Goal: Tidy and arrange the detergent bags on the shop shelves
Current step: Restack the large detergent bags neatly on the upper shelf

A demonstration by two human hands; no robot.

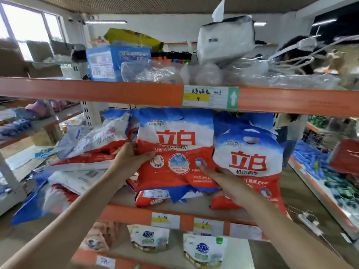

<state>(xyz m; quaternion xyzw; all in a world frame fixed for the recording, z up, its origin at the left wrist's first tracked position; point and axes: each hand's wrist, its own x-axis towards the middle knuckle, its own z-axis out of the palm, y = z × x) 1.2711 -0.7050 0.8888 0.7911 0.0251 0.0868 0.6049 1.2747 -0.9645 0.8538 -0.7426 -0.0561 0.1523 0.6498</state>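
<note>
The orange shelf (124, 214) is your landmark, and it holds all the soap bags. Over its left end a messy pile of bags (83, 158) lies flat and slides over the edge. Near its right end one upright bag (250, 162) stands with its front facing you. Between the pile and that one is the middle bag (174, 150), standing on some flat bags above the middle of the shelf. You hold this middle bag now.

Your left hand (132, 158) grips its left edge, thumb across the front. Your right hand (223, 181) holds its bottom right corner; one finger lies straight on the front, and I cannot tell how the others curl.

I think you are standing this bag up. Next, push it snug beside the upright bag, then start on the pile.
</note>
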